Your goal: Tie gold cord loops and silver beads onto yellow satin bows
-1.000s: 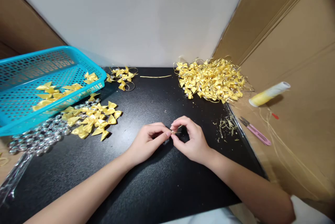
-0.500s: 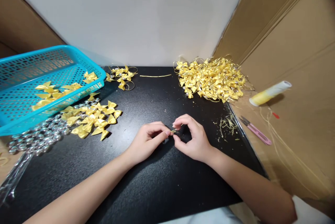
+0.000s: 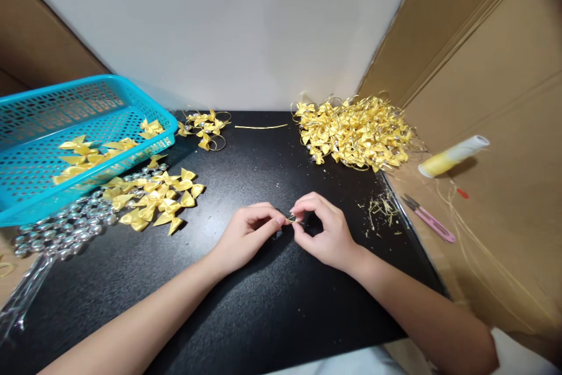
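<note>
My left hand (image 3: pixel 251 237) pinches a thin gold cord (image 3: pixel 290 219) between thumb and forefinger, just above the black tabletop (image 3: pixel 246 316). Facing it, my right hand (image 3: pixel 324 229) has its thumb and forefinger closed on the same cord. Only a short bit of the cord shows between the fingertips; the rest is hidden. To the left lie loose yellow ribbon bows (image 3: pixel 153 202) beside strings of silver beads (image 3: pixel 72 226). A straight piece of gold cord (image 3: pixel 260 127) rests at the back of the table.
A blue basket (image 3: pixel 144 107) with some bows stands at left. Bows with cord loops and beads (image 3: pixel 204 127) form a small group, and a large heap (image 3: pixel 355 132) is back right. Cord scraps (image 3: pixel 381 210), pink thread snips (image 3: pixel 432 224) and a yellow-white tube (image 3: pixel 454 155) are at right.
My right hand's thumb and forefinger have come together on the cord. The left hand has barely moved, and the surrounding things are unchanged.
</note>
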Demonstrator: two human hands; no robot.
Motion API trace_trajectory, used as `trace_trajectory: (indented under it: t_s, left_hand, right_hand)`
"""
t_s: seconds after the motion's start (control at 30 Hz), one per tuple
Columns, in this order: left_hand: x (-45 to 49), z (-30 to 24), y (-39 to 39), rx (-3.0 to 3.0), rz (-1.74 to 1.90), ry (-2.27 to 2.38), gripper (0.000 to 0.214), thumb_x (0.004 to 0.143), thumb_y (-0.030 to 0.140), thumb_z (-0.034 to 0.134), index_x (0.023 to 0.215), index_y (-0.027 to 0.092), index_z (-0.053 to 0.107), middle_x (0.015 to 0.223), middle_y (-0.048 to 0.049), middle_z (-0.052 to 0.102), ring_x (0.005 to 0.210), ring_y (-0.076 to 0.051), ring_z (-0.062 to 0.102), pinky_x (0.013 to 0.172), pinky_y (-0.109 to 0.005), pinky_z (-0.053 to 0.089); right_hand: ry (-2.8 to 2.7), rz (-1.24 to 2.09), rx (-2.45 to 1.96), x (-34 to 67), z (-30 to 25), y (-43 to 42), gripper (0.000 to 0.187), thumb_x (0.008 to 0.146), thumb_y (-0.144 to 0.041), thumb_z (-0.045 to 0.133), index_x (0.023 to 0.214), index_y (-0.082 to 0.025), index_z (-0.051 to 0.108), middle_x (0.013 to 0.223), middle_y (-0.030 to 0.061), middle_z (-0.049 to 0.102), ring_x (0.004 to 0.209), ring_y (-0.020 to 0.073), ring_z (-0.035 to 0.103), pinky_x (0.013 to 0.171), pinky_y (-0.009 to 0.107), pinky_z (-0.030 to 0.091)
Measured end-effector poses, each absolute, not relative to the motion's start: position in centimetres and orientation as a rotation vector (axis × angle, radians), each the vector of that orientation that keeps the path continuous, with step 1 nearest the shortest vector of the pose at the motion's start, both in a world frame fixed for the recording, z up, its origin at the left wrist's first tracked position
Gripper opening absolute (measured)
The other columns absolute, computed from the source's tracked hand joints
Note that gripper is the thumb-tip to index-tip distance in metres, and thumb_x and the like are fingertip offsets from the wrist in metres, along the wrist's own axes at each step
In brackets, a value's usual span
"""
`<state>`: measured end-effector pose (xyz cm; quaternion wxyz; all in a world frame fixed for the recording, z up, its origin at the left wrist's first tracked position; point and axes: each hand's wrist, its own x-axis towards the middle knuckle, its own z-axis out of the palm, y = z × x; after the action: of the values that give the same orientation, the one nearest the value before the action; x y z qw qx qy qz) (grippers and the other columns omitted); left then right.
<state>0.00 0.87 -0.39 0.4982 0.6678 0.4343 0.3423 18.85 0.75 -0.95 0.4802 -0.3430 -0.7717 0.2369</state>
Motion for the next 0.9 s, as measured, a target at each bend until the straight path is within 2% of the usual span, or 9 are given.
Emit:
trace_trajectory:
  t_s: [0.37,0.63,0.9]
  left_hand:
    - [-0.08,-0.10,0.87,1.600,0.829,1.086,0.022,0.087,0.027,0.058,0.074,0.017,0.072,0.070,-0.0022,0.066,0.066,-0.014,0.059,0.064,-0.025,0.045]
    - [-0.02,-0.28,0.90,1.592,0.839,1.073,0.022,0.088,0.027,0.058,0.075,0.016,0.072,0.072,-0.0030,0.067,0.067,-0.014,0.059,0.066,-0.026,0.045]
    - [-0.04,-0.28,0.94,1.595,0.822,1.084,0.024,0.088,0.030,0.058,0.073,0.016,0.071,0.067,-0.0007,0.061,0.065,-0.014,0.056,0.063,-0.025,0.042]
  right_hand:
    - [-1.896,0.501,-0.824,19.24,-0.63,0.93,0.032,0.074,-0.001,0.053,0.096,-0.024,0.055,0.081,-0.0003,0.062,0.073,0.0155,0.062,0.070,0.031,0.051]
    - [-1.963,0.571,-0.936,18.99,-0.79,0.51,0.033,0.072,-0.010,0.063,0.101,-0.023,0.054,0.093,0.0045,0.067,0.089,0.0211,0.064,0.081,0.038,0.052]
    - [-1.905,0.634,-1.005,18.77,-1.26,0.28,0.025,0.078,-0.013,0.064,0.100,-0.024,0.054,0.084,0.0017,0.072,0.080,0.0191,0.069,0.080,0.038,0.052]
